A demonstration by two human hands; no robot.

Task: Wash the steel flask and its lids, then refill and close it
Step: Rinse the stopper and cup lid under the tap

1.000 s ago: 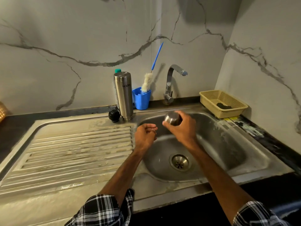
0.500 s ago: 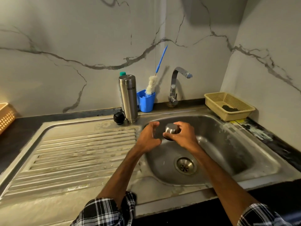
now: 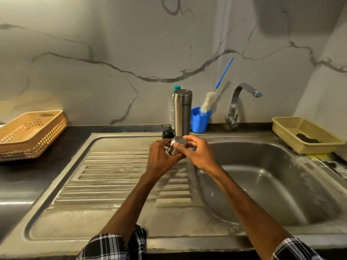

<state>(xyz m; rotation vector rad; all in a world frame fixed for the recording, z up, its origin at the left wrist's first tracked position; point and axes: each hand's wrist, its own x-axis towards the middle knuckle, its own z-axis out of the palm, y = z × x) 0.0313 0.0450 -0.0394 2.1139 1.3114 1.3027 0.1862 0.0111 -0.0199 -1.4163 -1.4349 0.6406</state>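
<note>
Gripping the steel lid (image 3: pixel 178 146) between them, both hands met in the head view over the far end of the drainboard (image 3: pixel 120 177), just in front of the flask. The left hand (image 3: pixel 161 158) curled its fingers around the lid's lower, open end, while the right hand (image 3: pixel 199 154) pinched the closed top with thumb and fingertips. The lid was tilted, its flat top facing up and toward the camera.

The steel flask (image 3: pixel 181 111) stood upright at the back of the sink unit, right behind the hands, with its mouth uncovered. A black inner lid (image 3: pixel 167 135) lay just beside its base on the left. Behind the flask rose a clear bottle with a green cap (image 3: pixel 176 88). To the flask's right sat a blue cup (image 3: pixel 200 120) holding a bottle brush (image 3: pixel 207 102) with a blue handle, leaning against the marble wall.

Farther right the tap (image 3: pixel 238 102) curved over the sink basin (image 3: pixel 266 177). A yellow tray (image 3: pixel 281 126) with a dark scrub pad (image 3: pixel 308 140) rested on the desk (image 3: pixel 75 132) by the corner. An orange perforated basket (image 3: pixel 32 134) sat on the desk at far left. Checked sleeves covered both forearms near the lower edge.
</note>
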